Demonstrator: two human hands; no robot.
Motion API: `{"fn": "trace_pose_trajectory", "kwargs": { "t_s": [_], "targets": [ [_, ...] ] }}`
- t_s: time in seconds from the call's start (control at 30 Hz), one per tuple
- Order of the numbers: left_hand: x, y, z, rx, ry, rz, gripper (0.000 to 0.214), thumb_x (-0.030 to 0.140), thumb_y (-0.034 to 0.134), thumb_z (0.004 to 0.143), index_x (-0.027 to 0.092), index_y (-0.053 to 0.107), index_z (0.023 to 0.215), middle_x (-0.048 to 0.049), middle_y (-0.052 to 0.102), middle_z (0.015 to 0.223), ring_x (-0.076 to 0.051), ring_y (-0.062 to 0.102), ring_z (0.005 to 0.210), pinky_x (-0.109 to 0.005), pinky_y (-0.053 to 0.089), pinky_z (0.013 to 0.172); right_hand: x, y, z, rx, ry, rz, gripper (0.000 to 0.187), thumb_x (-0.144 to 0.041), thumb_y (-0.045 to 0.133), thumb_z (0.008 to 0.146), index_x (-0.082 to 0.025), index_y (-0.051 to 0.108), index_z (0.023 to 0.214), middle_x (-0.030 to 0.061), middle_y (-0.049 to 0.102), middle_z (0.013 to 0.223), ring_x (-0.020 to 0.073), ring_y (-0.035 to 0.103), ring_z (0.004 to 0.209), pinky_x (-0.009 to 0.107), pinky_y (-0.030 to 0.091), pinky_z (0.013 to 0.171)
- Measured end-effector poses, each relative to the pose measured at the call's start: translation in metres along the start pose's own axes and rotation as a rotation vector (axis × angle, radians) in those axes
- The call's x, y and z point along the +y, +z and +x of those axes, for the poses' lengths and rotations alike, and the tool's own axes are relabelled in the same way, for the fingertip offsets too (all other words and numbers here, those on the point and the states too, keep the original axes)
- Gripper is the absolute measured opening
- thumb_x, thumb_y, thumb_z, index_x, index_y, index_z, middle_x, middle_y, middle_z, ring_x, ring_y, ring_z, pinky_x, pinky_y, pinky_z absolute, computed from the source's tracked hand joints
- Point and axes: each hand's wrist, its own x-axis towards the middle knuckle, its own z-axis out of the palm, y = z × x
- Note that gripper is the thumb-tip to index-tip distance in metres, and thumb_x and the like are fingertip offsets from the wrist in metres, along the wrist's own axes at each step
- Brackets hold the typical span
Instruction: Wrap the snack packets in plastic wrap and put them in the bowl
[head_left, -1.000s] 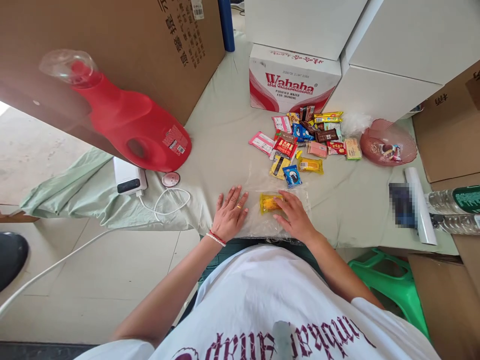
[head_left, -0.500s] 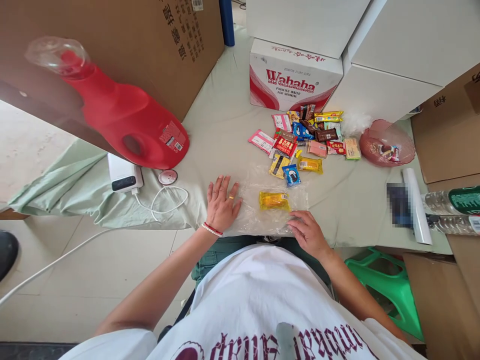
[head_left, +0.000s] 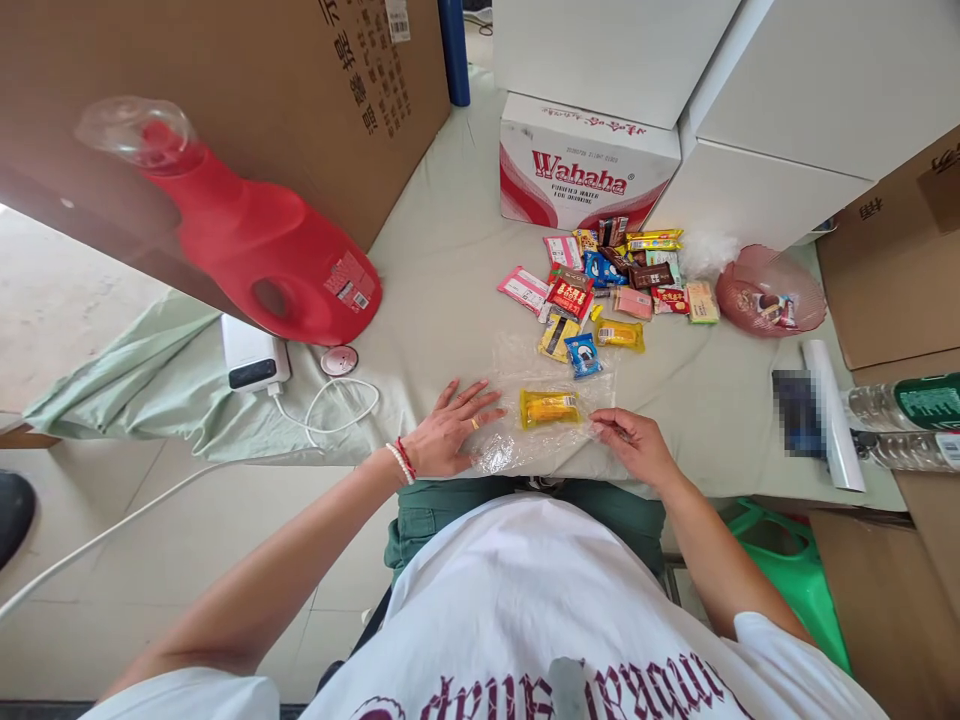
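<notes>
A clear plastic bag lies flat at the table's front edge, with a yellow-wrapped snack on or inside it; I cannot tell which. My left hand rests palm down at the bag's left side, fingers spread and pointing toward the snack. At the opposite side, the thumb and fingertips of my right hand pinch the bag's edge. Beyond the bag is a loose pile of wrapped snacks, including a blue packet, another yellow packet and a red packet.
Behind the pile stands a Wahaba-printed carton. A pink glass bowl holding a few snacks sits to the right, near plastic bottles. On the left are a large red jug and a white power bank with its cable.
My left hand has turned inward, its fingers now pointing right toward the yellow snack. My right hand has shifted slightly right and its fingers have closed on the bag's edge.
</notes>
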Motion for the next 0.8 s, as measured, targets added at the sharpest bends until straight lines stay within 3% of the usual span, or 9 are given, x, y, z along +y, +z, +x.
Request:
{"fn": "trace_pose_trajectory", "kwargs": {
  "t_s": [0.07,0.13,0.23,0.33,0.4,0.47,0.57,0.67,0.8],
  "targets": [
    [0.001,0.005,0.008,0.064,-0.016,-0.023,0.049,0.046,0.066,0.09,0.028,0.068,0.136,-0.0098,0.06,0.156,-0.035,0.031,0.16,-0.065,0.007,0.132,0.005,0.0,0.01,0.009,0.113,0.106,0.035,-0.053,0.067,0.093,-0.023,0.076,0.108,0.0035,0.076,0.088,0.0175,0.07,0.07,0.032,0.06,0.07],
    [0.0,0.01,0.02,0.18,-0.086,-0.066,0.027,0.043,0.056,0.099,0.028,0.077,0.108,-0.0064,0.076,0.128,-0.03,0.048,0.149,-0.059,0.017,0.131,0.011,-0.002,0.024,0.008,0.187,0.163,0.04,-0.057,0.066,0.09,-0.022,0.075,0.107,0.0027,0.073,0.084,0.0162,0.066,0.063,0.031,0.058,0.064],
    [-0.004,0.018,0.042,0.413,-0.336,-0.073,0.033,0.037,0.048,0.102,0.025,0.073,0.085,-0.0071,0.076,0.096,-0.028,0.062,0.129,-0.054,0.036,0.122,0.02,-0.014,0.046,0.022,0.266,0.045,0.04,-0.055,0.06,0.092,-0.02,0.073,0.105,0.0029,0.071,0.079,0.0172,0.063,0.06,0.031,0.054,0.06],
    [-0.008,0.025,0.058,0.585,-0.616,0.024,0.024,0.044,0.063,0.092,0.022,0.072,0.091,-0.0135,0.071,0.107,-0.035,0.06,0.124,-0.056,0.045,0.111,0.02,-0.028,0.066,0.116,0.211,-0.39,0.029,-0.039,0.058,0.093,-0.019,0.074,0.106,0.0079,0.073,0.089,0.0219,0.067,0.074,0.035,0.055,0.072],
    [-0.008,0.028,0.063,0.654,-0.695,0.076,0.031,0.046,0.07,0.086,0.02,0.07,0.103,-0.0166,0.066,0.117,-0.038,0.057,0.123,-0.057,0.046,0.108,0.011,-0.033,0.078,0.19,0.075,-0.643,0.029,-0.032,0.056,0.096,-0.018,0.076,0.111,0.0126,0.073,0.104,0.0262,0.066,0.091,0.039,0.054,0.083],
    [-0.005,0.029,0.065,0.706,-0.695,0.104,0.038,0.045,0.072,0.085,0.019,0.068,0.112,-0.0173,0.063,0.121,-0.038,0.055,0.123,-0.057,0.044,0.11,-0.002,-0.031,0.092,0.222,-0.068,-0.747,0.034,-0.035,0.052,0.101,-0.017,0.076,0.118,0.0151,0.072,0.114,0.0305,0.062,0.104,0.043,0.051,0.093],
    [0.003,0.027,0.065,0.76,-0.67,0.131,0.039,0.04,0.069,0.087,0.019,0.065,0.118,-0.017,0.062,0.121,-0.036,0.054,0.122,-0.055,0.042,0.11,-0.021,-0.015,0.113,0.145,-0.179,-0.789,0.043,-0.048,0.058,0.101,-0.016,0.074,0.127,0.0159,0.07,0.118,0.0354,0.053,0.114,0.047,0.046,0.102],
    [0.014,0.022,0.06,0.821,-0.658,0.154,0.035,0.03,0.061,0.089,0.017,0.063,0.121,-0.0174,0.06,0.121,-0.035,0.053,0.124,-0.054,0.042,0.11,-0.029,0.005,0.133,0.035,-0.127,-0.85,0.043,-0.046,0.071,0.094,-0.016,0.075,0.125,0.0169,0.069,0.116,0.0374,0.05,0.115,0.048,0.045,0.099],
    [0.036,0.02,0.044,0.875,-0.617,0.207,0.027,0.021,0.052,0.091,0.021,0.069,0.113,-0.0138,0.065,0.112,-0.033,0.058,0.119,-0.056,0.038,0.109,-0.025,0.018,0.147,0.002,-0.042,-0.861,0.022,-0.025,0.065,0.095,-0.017,0.077,0.112,0.0146,0.07,0.106,0.0339,0.05,0.11,0.044,0.043,0.093]
  ]
}}
